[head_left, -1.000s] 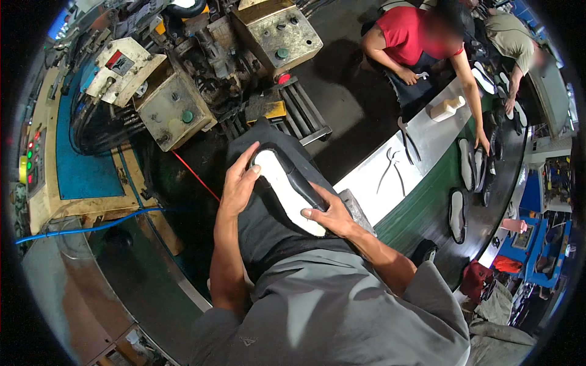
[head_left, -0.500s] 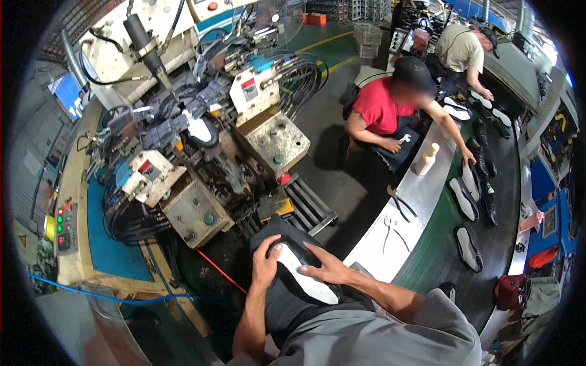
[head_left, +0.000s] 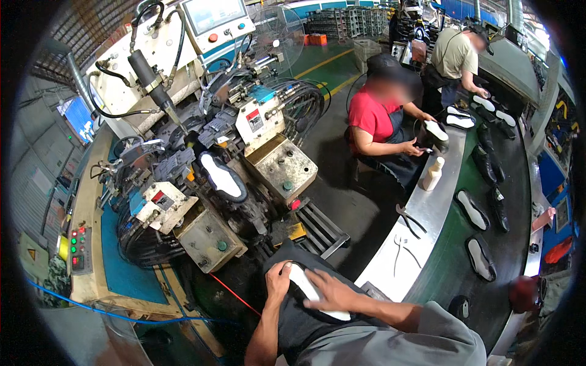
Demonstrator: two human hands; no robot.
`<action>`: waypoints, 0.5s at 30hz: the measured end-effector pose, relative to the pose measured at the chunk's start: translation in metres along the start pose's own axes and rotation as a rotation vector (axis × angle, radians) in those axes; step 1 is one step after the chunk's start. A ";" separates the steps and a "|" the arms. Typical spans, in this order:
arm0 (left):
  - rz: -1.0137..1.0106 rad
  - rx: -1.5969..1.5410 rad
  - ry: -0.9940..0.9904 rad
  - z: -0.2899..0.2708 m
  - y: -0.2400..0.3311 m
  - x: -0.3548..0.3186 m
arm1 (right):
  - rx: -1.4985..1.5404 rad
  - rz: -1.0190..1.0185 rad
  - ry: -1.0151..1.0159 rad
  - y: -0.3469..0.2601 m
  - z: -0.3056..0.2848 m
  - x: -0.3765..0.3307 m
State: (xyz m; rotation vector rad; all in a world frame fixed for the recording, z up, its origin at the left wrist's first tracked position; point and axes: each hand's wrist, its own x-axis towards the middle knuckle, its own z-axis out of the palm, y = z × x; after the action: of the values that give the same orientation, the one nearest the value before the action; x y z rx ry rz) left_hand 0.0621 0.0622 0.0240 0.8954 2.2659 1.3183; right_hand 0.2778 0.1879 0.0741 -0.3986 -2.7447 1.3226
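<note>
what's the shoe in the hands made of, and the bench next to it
Shoe upper: black, matte and soft-looking, likely fabric or leather; which one is unclear. Its insole, under the left hand and right hand, is white and flat, perhaps board or foam. Bench: bare grey metal with a dull sheen, probably steel.

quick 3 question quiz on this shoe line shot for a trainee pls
1. True or false: both hands rest on the shoe on the lap.
2. What lies in the machine clamp? A) white-soled shoe B) bottle C) pliers
3. Which tools lie on the steel bench nearest the wearer?

Key:
1. True: left hand grips its toe end, right hand lies flat over the white sole.
2. A, the clamped shoe.
3. Pliers.
</note>
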 end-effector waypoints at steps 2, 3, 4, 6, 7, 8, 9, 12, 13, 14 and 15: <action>-0.123 -0.022 -0.007 0.004 -0.017 0.010 | -0.461 -0.158 -0.061 -0.024 -0.018 -0.041; -0.249 -0.047 -0.026 0.007 -0.017 0.012 | -0.516 -0.149 -0.135 -0.028 -0.027 -0.051; -0.253 -0.047 -0.024 0.008 -0.018 0.013 | -0.516 -0.151 -0.139 -0.021 -0.029 -0.053; -0.121 -0.102 -0.144 0.008 -0.008 0.014 | -0.514 -0.172 -0.167 -0.003 -0.026 -0.059; -0.134 -0.106 -0.142 0.006 -0.006 0.019 | -0.484 -0.208 -0.108 0.007 -0.027 -0.062; -0.049 0.010 -0.224 -0.002 -0.006 0.020 | -0.478 -0.220 -0.135 0.013 -0.026 -0.059; 0.026 0.119 -0.310 -0.006 -0.008 0.015 | -0.430 -0.240 -0.091 0.018 -0.027 -0.060; -0.254 -0.324 -0.417 -0.020 -0.003 0.044 | -0.355 -0.199 0.000 0.022 -0.037 -0.057; -0.185 -0.406 -0.239 -0.034 -0.013 0.055 | -0.297 -0.165 0.022 0.021 -0.037 -0.053; -0.147 -0.369 0.043 -0.048 -0.021 0.074 | -0.243 -0.124 0.050 0.022 -0.038 -0.047; 0.055 -0.274 0.211 -0.090 -0.057 0.088 | -0.194 -0.093 0.049 0.010 -0.042 -0.041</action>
State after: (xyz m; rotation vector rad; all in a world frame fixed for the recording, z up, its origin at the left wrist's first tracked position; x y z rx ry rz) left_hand -0.0752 0.0450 0.0190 0.7579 2.1482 1.7703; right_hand 0.3263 0.2153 0.0952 -0.3058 -2.8214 1.0154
